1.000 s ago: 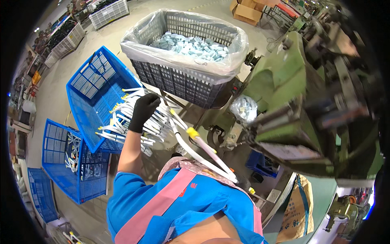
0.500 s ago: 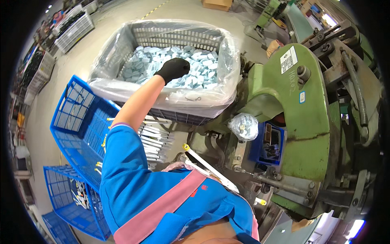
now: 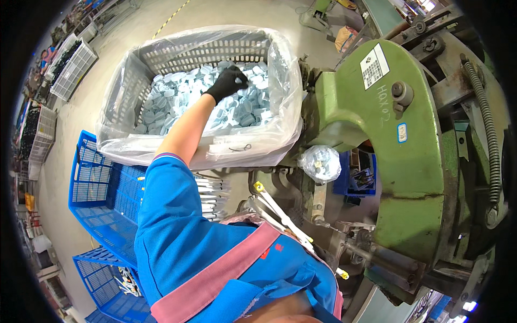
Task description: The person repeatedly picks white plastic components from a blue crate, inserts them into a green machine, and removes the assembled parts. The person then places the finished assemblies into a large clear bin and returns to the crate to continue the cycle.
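My left hand (image 3: 230, 83), in a black glove, reaches over the heap of pale blue-grey flat plastic pieces (image 3: 188, 89). Its fingers are curled; what lies between them, if anything, is too small to make out. The heap fills a basket lined with clear plastic (image 3: 202, 144). Close to my body, white rods with yellow ends (image 3: 276, 208) slant beside the machine, partly covered by my blue shirt. My right hand does not show.
A big green machine (image 3: 412, 156) stands at the right. Against it sits a clear plastic bag of small parts (image 3: 320, 164), with a blue bin (image 3: 366, 180) behind. Blue crates (image 3: 99, 185) are at the left, and more white rods (image 3: 214, 194) lie under my arm.
The view has shifted, and the basket appears further left. My left hand stays over the pieces, its fingers now curled at a slightly different angle. The white rods beside my body have spread apart.
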